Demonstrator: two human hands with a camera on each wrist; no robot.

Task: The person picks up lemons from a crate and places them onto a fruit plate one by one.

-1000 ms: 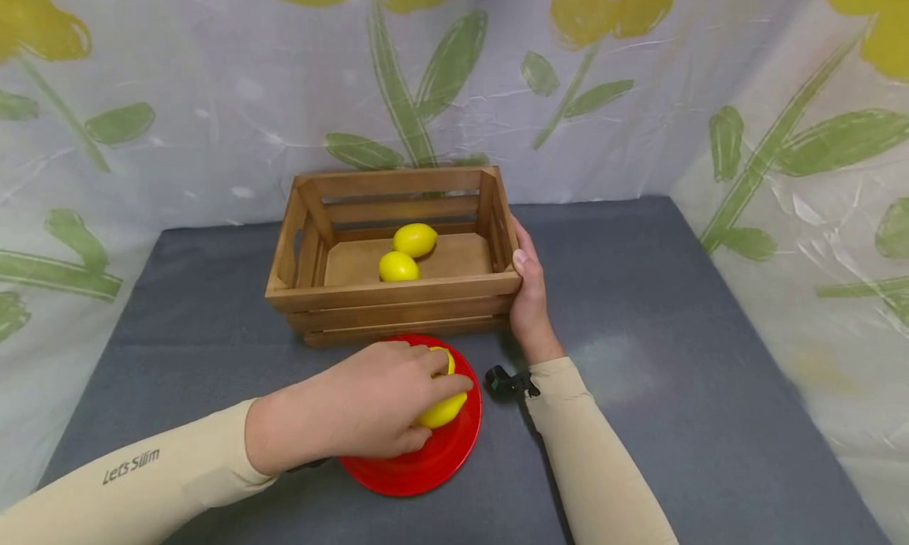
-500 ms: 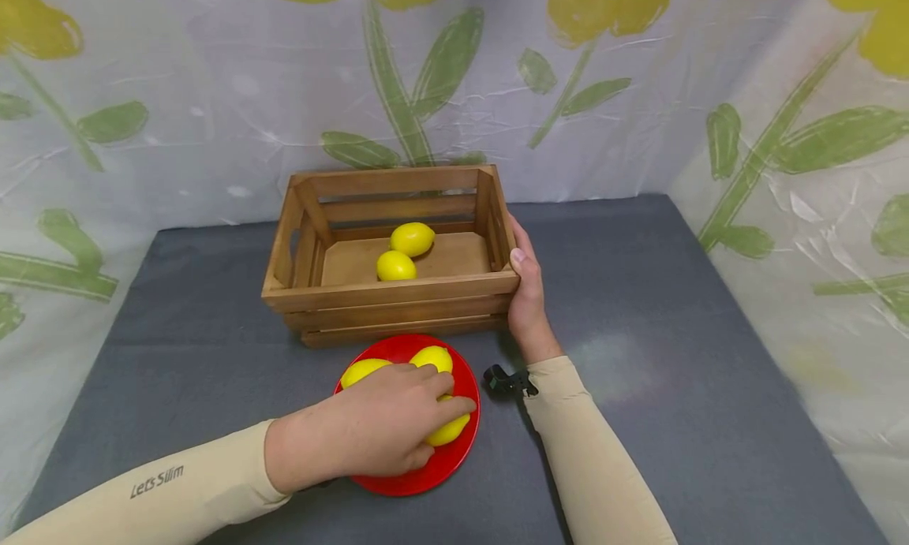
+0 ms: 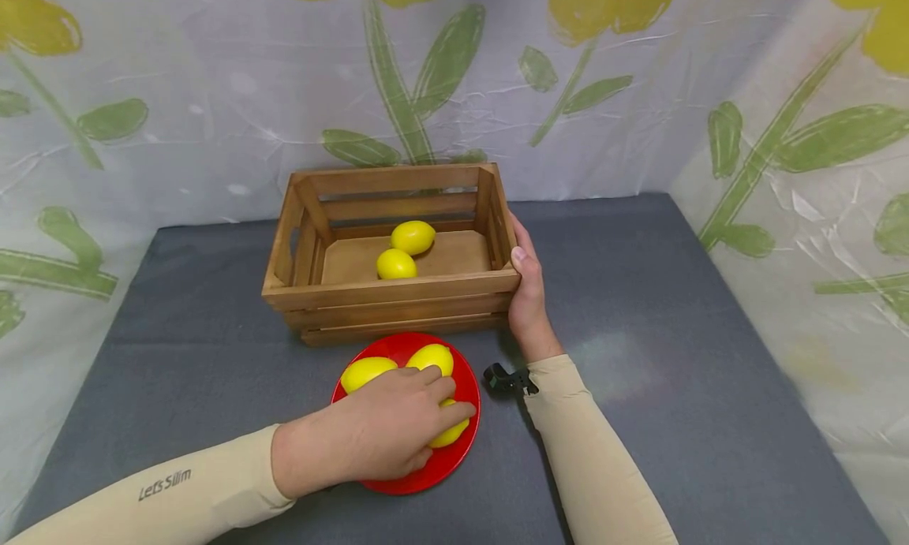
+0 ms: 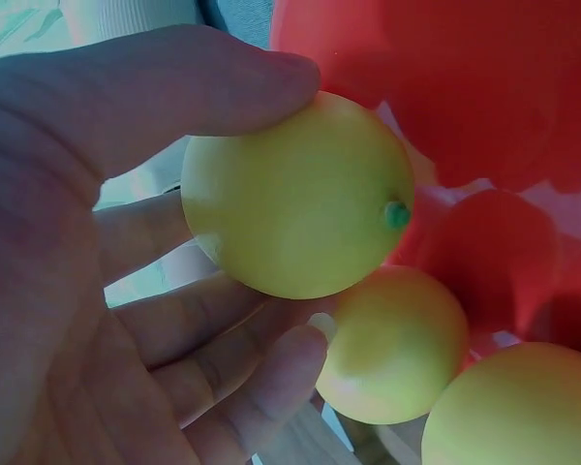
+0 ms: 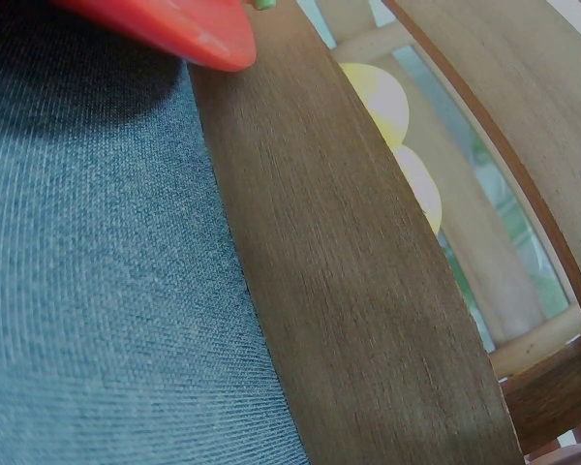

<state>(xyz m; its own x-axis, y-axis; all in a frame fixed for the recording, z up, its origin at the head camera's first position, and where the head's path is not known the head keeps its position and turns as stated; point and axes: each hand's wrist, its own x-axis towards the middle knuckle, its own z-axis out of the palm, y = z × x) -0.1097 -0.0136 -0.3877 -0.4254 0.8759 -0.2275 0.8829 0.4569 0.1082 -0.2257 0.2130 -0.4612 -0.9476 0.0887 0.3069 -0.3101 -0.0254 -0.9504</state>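
I see the left hand (image 3: 376,434) curled around a smooth yellow lemon (image 4: 295,194) on the round red plate (image 3: 465,442), thumb and fingers gripping it, with two more yellow lemons (image 3: 368,371) lying beside it on the same plate. The right hand (image 3: 527,293) clasps the right end of the slatted wooden crate (image 3: 398,293) just behind the plate, steadying it on the grey cloth-covered table (image 3: 675,356). With two lemons in the crate (image 3: 396,264) and three on the plate, I judge the sorting partway through.
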